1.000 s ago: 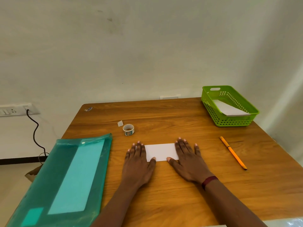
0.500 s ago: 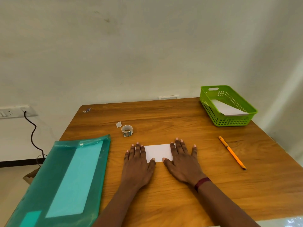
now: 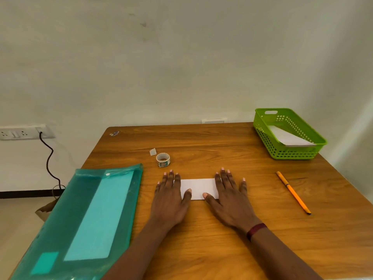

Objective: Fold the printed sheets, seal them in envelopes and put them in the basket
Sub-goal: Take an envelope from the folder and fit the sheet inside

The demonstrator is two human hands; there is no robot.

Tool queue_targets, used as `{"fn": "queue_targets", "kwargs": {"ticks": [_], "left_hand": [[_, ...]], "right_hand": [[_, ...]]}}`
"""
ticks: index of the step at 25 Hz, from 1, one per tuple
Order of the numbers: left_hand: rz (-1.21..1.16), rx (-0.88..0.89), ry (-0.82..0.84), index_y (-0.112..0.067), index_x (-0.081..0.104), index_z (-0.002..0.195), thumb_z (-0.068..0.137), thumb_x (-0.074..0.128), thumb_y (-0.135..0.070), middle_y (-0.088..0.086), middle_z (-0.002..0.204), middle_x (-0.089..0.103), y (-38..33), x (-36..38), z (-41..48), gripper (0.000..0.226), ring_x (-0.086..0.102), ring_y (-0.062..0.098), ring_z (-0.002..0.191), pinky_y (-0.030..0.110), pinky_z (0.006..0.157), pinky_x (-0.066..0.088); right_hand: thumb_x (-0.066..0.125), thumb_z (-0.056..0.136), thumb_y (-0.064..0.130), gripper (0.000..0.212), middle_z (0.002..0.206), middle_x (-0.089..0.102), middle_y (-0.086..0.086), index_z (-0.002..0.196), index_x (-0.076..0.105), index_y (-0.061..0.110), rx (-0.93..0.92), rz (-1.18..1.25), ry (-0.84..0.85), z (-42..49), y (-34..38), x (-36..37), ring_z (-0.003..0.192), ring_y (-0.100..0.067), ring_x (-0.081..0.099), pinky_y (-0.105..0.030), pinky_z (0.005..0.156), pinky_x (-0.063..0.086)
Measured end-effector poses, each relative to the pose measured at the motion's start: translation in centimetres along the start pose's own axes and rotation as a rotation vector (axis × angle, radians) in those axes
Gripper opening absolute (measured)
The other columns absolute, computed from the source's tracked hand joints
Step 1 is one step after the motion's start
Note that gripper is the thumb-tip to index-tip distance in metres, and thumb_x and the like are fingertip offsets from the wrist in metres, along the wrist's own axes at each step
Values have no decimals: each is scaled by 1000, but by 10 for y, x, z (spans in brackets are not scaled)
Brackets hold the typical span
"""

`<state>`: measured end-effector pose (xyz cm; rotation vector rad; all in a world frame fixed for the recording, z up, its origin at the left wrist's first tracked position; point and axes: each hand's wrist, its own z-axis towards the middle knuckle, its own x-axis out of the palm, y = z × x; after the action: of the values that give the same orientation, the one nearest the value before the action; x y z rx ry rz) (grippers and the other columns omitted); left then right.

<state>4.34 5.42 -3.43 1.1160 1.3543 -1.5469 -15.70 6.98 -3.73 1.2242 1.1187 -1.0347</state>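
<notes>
Covering both short ends of a white paper rectangle (image 3: 198,187), the two hands hide its edges, so can't tell if it's a folded sheet or an envelope. Only the mid strip shows, flat on the wooden table (image 3: 222,142), front centre.

Left hand (image 3: 168,201) lies flat, fingers straight & spread, thumb tip on the paper's left part. Right hand (image 3: 229,201) is likewise flat, thumb tip on the right part, dark red wristband (image 3: 256,231) at the wrist. Neither grasps anything; both just press down.

Teal plastic folder (image 3: 84,219) at front left is cut off by the bottom frame edge. A pale sheet (image 3: 101,215) shows through it, print unreadable. Sticker (image 3: 114,133) at the far left corner is too small to read. Brown object (image 3: 45,212) on the floor is mostly hidden behind the folder.

Green basket (image 3: 290,154) at the far right corner holds a white envelope or paper (image 3: 288,137), tilted, its lower edge hidden by the rim.

Tape roll (image 3: 163,159) sits just beyond the left fingertips, w/ a small clear scrap (image 3: 152,152) beside it. Orange pencil (image 3: 292,191) lies apart, right of the right hand.
</notes>
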Motion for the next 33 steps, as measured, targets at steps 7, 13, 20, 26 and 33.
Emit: {"fn": "queue_targets", "kwargs": {"ticks": [7,13,20,26,33], "left_hand": [[4,-109,-115,-24,19,155,97,39,-54,2,164,11,61,-48,-5,68,4,23,151,46,121,13],[-14,-165,-170,-15,26,153,98,46,-40,9,162,20,135,-63,-28,64,10,26,150,48,120,15],[-10,-240,-235,-12,34,150,96,47,-21,13,157,31,198,-73,-48,56,22,29,148,50,119,16],[58,-290,-216,-12,35,148,93,35,-32,14,155,34,229,-81,-43,59,26,30,145,55,119,17],[-116,-471,-370,-7,42,138,98,39,-42,16,134,53,240,-67,-43,53,52,27,119,43,101,44]], "right_hand": [[6,85,77,89,160,-21,4,154,-9,24,-220,98,31,15,58,-30,146,-13,-24,-50,118,-14],[13,89,72,85,164,-3,0,155,2,21,-543,53,177,34,133,-27,150,-16,-8,-45,121,-3],[43,99,45,57,149,40,-6,148,35,17,-701,66,-54,62,208,-2,137,-22,34,-39,113,31],[60,93,21,27,114,66,-8,118,67,14,-698,37,-250,106,247,20,105,-26,59,-40,82,54],[59,94,27,17,90,64,-2,102,72,19,-656,-33,-323,134,268,42,84,-23,60,-39,71,48]]}}
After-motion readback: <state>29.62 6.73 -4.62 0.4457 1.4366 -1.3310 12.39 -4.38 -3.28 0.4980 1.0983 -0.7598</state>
